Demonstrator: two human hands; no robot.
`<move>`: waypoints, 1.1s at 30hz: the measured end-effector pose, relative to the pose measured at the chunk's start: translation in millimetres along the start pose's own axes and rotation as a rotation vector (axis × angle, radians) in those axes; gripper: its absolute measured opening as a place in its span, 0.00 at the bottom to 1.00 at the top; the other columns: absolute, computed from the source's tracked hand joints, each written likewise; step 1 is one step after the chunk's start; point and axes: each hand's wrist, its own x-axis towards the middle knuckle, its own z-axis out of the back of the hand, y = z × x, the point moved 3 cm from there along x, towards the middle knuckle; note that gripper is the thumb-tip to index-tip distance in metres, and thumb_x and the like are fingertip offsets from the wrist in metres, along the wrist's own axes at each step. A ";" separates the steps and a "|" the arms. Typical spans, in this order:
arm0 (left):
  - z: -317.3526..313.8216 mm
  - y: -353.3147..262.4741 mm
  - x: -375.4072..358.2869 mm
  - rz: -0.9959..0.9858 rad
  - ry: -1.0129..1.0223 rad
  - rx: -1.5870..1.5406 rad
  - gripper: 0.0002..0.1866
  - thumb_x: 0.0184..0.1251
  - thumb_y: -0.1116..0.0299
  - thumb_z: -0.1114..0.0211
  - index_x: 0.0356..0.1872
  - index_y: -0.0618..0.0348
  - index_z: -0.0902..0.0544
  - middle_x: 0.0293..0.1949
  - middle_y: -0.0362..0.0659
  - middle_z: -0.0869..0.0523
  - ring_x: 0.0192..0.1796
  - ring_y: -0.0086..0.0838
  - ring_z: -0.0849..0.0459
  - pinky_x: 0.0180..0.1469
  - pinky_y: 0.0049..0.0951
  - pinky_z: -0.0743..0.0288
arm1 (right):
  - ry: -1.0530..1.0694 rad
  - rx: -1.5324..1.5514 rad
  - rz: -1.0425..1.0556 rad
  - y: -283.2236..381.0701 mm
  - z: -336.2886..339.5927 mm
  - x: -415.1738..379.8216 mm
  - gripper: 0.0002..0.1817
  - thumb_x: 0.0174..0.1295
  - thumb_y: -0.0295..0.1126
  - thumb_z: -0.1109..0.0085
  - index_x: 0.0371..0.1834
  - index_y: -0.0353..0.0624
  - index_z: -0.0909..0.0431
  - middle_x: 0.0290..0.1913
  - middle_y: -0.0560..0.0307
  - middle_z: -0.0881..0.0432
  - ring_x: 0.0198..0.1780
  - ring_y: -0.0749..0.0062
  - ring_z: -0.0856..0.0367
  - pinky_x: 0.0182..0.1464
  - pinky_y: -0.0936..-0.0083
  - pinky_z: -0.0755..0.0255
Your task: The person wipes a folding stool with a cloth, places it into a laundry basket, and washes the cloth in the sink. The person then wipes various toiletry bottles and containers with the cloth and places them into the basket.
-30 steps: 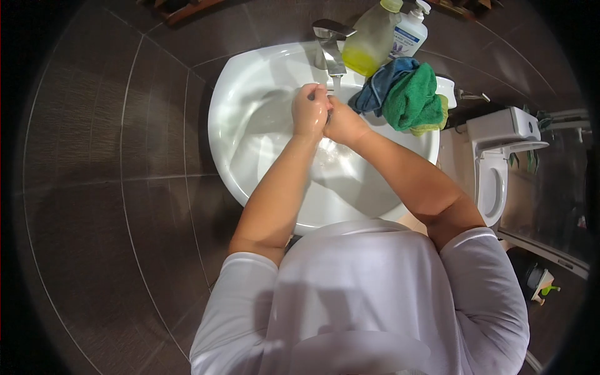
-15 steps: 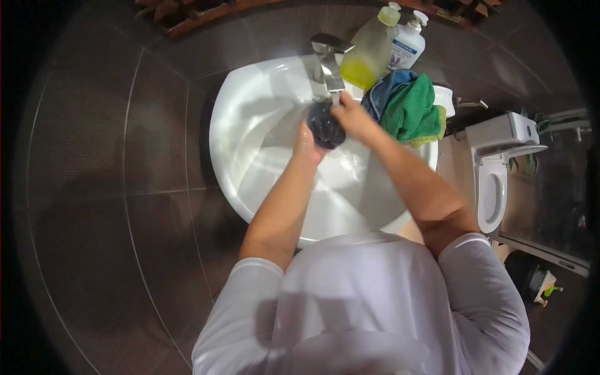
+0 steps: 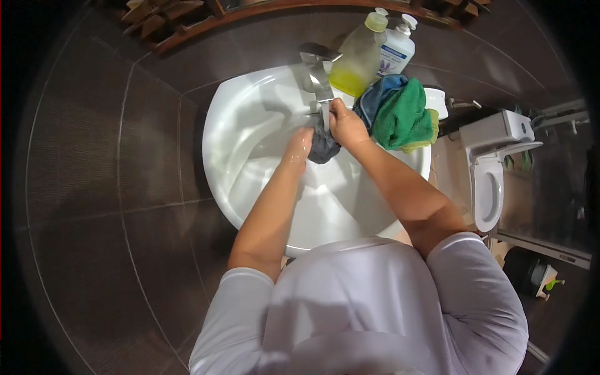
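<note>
Near the upper centre, the dark cloth (image 3: 324,149) sits between the hands under the tap (image 3: 321,85), apparently being rinsed. The left hand (image 3: 299,149) is partly curled at its side; the right hand (image 3: 348,127) is curled tighter beside the stream; either's grip is unclear. Shifting the cloth calls for clearing the spout above and piled cloths (image 3: 405,115) at upper right; the basin (image 3: 247,206) opens lower left.
</note>
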 end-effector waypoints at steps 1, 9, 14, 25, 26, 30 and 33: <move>-4.2 -18.2 -17.1 -0.006 -0.007 0.091 0.15 0.61 0.67 0.51 0.47 0.62 0.27 0.41 0.41 0.22 0.43 0.23 0.25 0.47 0.24 0.33 | -0.041 0.131 0.054 1.4 3.0 0.5 0.09 0.56 0.34 0.51 0.38 0.45 0.34 0.30 0.45 0.22 0.33 0.46 0.24 0.36 0.58 0.32; -18.4 -63.3 -45.7 -0.213 0.135 -0.020 0.19 0.59 0.65 0.44 0.50 0.63 0.29 0.40 0.41 0.22 0.43 0.23 0.26 0.47 0.23 0.33 | -0.113 0.556 0.178 27.9 39.1 -16.4 0.12 0.54 0.32 0.43 0.40 0.42 0.27 0.26 0.50 0.22 0.28 0.67 0.22 0.32 0.75 0.30; -1.1 -26.5 -7.6 -0.352 0.101 0.698 0.14 0.57 0.66 0.42 0.42 0.63 0.24 0.39 0.50 0.21 0.40 0.40 0.23 0.45 0.32 0.31 | 0.220 0.339 -0.023 -13.2 14.8 -19.8 0.13 0.53 0.32 0.41 0.41 0.42 0.27 0.26 0.55 0.23 0.26 0.72 0.25 0.31 0.78 0.31; -0.6 -44.5 -27.2 -0.289 -0.126 -0.254 0.14 0.61 0.61 0.46 0.41 0.60 0.26 0.37 0.41 0.24 0.41 0.27 0.26 0.45 0.26 0.32 | 0.173 0.096 0.187 -24.2 -2.4 -32.5 0.16 0.51 0.35 0.44 0.42 0.42 0.31 0.37 0.47 0.23 0.46 0.52 0.29 0.49 0.63 0.37; 1.7 -31.4 -23.7 -0.161 -0.273 -0.515 0.15 0.62 0.57 0.47 0.39 0.58 0.26 0.34 0.39 0.25 0.38 0.26 0.26 0.43 0.26 0.30 | 0.167 0.266 0.025 -13.3 -10.4 -33.5 0.16 0.52 0.32 0.47 0.44 0.41 0.32 0.38 0.44 0.24 0.45 0.50 0.29 0.47 0.62 0.36; -18.4 -17.0 -31.7 0.019 0.169 -0.657 0.19 0.63 0.49 0.49 0.32 0.57 0.28 0.30 0.40 0.26 0.33 0.26 0.26 0.35 0.29 0.28 | 0.010 0.273 0.293 54.3 -7.5 -55.3 0.14 0.54 0.28 0.55 0.44 0.39 0.35 0.38 0.35 0.29 0.41 0.42 0.29 0.42 0.57 0.34; -39.4 -40.8 -48.9 0.063 -0.060 -0.460 0.20 0.63 0.49 0.49 0.29 0.58 0.27 0.27 0.39 0.26 0.33 0.25 0.26 0.35 0.28 0.29 | 0.075 0.128 0.331 12.3 -5.6 -37.7 0.11 0.55 0.28 0.56 0.42 0.39 0.35 0.37 0.35 0.28 0.40 0.43 0.28 0.41 0.59 0.34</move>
